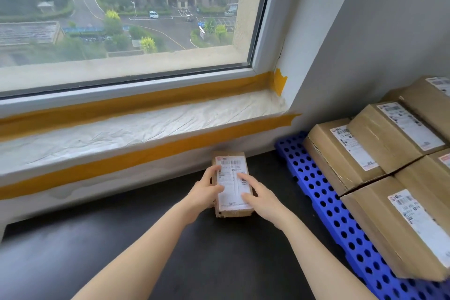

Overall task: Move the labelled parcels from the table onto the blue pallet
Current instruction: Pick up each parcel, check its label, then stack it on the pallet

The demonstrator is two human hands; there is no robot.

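Dark counter [146,251] below the window — both hands, left hand [203,193] and right hand [261,198], clasped the small parcel [232,187] at centre frame, likely steadying it before the blue pallet [323,192].

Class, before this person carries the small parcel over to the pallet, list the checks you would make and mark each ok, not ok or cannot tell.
1. Left hand grips the small parcel: ok.
2. Right hand grips its other side: ok.
3. Label faces up: ok.
4. Free space on the blue pallet: ok, a bare strip shows along its near edge.
5. Stacked boxes sit steady: cannot tell.
6. Parcel lifted off the dark surface: cannot tell.
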